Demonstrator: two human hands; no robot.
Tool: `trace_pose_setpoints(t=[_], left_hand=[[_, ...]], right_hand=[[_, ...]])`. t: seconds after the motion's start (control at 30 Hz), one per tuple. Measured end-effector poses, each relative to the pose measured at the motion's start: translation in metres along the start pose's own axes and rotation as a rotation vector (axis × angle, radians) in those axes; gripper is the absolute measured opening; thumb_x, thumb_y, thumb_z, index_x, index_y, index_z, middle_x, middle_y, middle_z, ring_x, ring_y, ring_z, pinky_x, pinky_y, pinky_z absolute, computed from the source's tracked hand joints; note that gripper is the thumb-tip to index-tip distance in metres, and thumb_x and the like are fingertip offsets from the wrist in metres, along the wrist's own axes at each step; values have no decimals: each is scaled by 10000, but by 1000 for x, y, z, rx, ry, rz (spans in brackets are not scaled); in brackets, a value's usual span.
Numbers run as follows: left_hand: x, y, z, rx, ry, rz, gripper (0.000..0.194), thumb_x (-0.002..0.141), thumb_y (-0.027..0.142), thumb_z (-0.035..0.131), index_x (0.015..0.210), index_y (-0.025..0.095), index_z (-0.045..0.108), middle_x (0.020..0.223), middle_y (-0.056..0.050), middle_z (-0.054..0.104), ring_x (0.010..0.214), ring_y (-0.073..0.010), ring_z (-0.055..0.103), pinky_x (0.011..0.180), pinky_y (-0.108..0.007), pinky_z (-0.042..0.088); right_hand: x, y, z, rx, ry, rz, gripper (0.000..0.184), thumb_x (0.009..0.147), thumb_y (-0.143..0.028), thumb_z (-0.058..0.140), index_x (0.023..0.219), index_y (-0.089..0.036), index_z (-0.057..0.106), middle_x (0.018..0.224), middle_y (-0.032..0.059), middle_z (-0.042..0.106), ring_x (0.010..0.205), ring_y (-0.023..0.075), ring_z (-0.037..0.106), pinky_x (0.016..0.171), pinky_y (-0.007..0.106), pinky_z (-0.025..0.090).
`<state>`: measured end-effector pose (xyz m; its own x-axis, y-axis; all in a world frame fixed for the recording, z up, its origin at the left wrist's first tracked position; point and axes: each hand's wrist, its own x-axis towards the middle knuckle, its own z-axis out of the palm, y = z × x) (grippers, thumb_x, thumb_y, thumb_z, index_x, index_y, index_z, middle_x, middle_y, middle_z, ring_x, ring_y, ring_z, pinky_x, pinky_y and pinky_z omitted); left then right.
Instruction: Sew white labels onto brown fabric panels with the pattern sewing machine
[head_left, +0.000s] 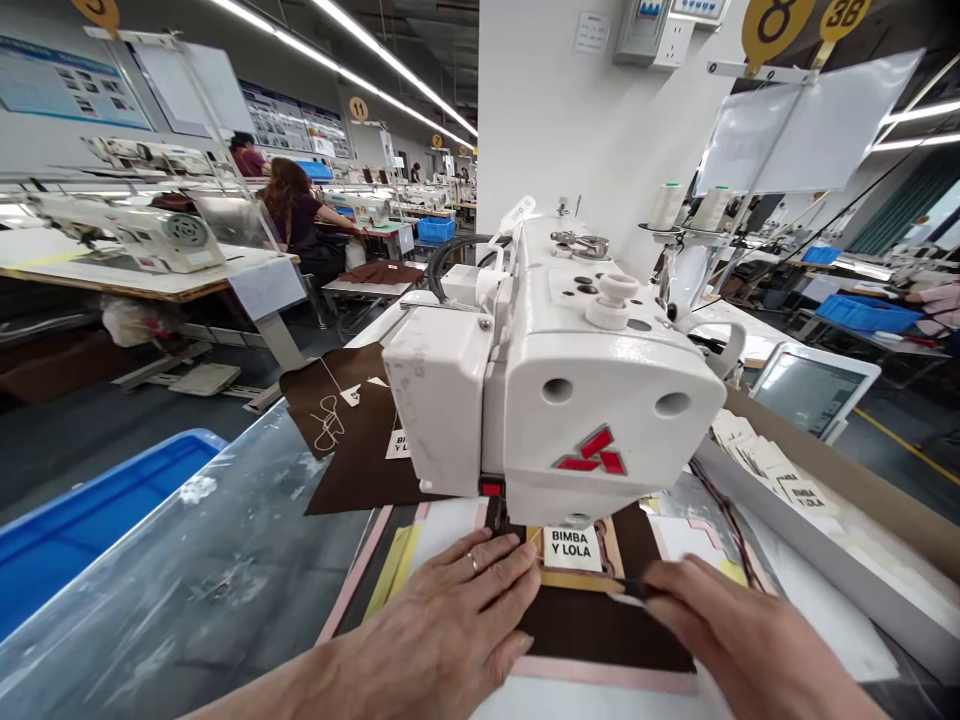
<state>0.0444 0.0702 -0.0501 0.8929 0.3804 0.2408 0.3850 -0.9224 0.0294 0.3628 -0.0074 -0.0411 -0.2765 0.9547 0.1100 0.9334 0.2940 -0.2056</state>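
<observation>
My left hand (457, 610) lies flat with fingers stretched out on a dark brown fabric piece (607, 630), its fingertips at the left side of a tan frame (574, 580). Inside that frame sits a white label (572, 549) reading "BIMBA Y LOLA". My right hand (739, 625) is closed around a slim dark tool (634, 588) with a pale tip, whose exact kind I cannot make out. The tip touches or hovers at the frame's lower right corner. Directly beyond both hands stands the white sewing machine head (607, 390), hiding the far part of the fabric.
More brown fabric pieces (345, 470) with labels and loose thread lie left of the machine. At right, a long box (825, 560) holds several labels, with a tablet-like screen (814, 385) behind it. A blue bin (112, 520) stands lower left. Another person (300, 215) sits farther back.
</observation>
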Motion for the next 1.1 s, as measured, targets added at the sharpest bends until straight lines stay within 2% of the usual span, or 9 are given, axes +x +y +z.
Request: trace_pose_setpoints(t=[0.03, 0.1, 0.23, 0.37, 0.57, 0.73, 0.87, 1.0, 1.1], left_hand=[[1, 0, 0, 1, 0, 0, 507, 1008, 234, 626, 1493, 126, 528, 1538, -137, 540, 1387, -294, 564, 1187, -443, 461], [2, 1, -1, 4, 4, -1, 503, 1006, 247, 629, 1484, 121, 537, 1516, -136, 565, 1368, -295, 584, 1163, -440, 489], [6, 1, -3, -13, 57, -13, 399, 1059, 283, 538, 1428, 143, 590, 1473, -107, 614, 1336, -260, 614, 1164, -409, 486], [5, 1, -5, -51, 91, -40, 370, 1065, 302, 530, 1400, 166, 612, 1484, -94, 608, 1330, -240, 617, 1184, -378, 463], [4, 1, -5, -24, 111, -40, 367, 1071, 307, 523, 1396, 167, 616, 1474, -79, 619, 1328, -224, 617, 1191, -349, 456], [3, 0, -5, 66, 49, -5, 391, 1032, 300, 579, 1385, 136, 626, 1477, -102, 609, 1314, -259, 632, 1159, -382, 497], [4, -1, -3, 124, -18, 26, 436, 972, 291, 660, 1371, 118, 639, 1459, -100, 618, 1285, -274, 654, 1108, -397, 549], [6, -1, -4, 150, -49, 47, 462, 946, 284, 685, 1371, 106, 644, 1464, -116, 604, 1258, -291, 672, 1063, -422, 585], [7, 0, -5, 133, -26, 25, 432, 976, 284, 647, 1381, 134, 641, 1468, -99, 608, 1274, -280, 662, 1089, -420, 564]], right_hand=[[16, -5, 3, 29, -74, -15, 119, 1055, -342, 525, 1093, -302, 630, 895, -7, 717, 741, 212, 733, 603, 295, 544], [45, -16, 9, 45, -135, -42, 109, 998, -326, 611, 1086, -261, 618, 939, 12, 716, 776, 244, 735, 629, 333, 540], [75, -27, 10, 38, -174, -115, 61, 999, -257, 577, 1000, -227, 630, 988, 38, 726, 856, 250, 734, 693, 336, 515], [82, -28, 2, -5, -237, -151, 178, 1023, -269, 529, 878, -232, 626, 895, 19, 730, 787, 232, 706, 675, 318, 473], [93, -28, -14, 30, -338, -169, 173, 1022, -261, 520, 965, -221, 679, 923, 47, 750, 827, 215, 696, 733, 284, 463], [97, -28, -16, 91, -375, -136, 156, 1006, -266, 532, 1034, -223, 679, 950, 42, 762, 822, 218, 701, 706, 280, 455], [99, -31, -18, 31, -418, -130, 188, 1001, -264, 514, 938, -208, 682, 844, 48, 748, 723, 224, 687, 648, 297, 435], [101, -32, -20, 49, -401, -156, 183, 1004, -276, 540, 1032, -212, 709, 977, 72, 771, 863, 235, 711, 738, 283, 461], [101, -31, -20, 57, -405, -145, 194, 1011, -282, 535, 1070, -214, 707, 992, 72, 769, 857, 232, 706, 740, 284, 457]])
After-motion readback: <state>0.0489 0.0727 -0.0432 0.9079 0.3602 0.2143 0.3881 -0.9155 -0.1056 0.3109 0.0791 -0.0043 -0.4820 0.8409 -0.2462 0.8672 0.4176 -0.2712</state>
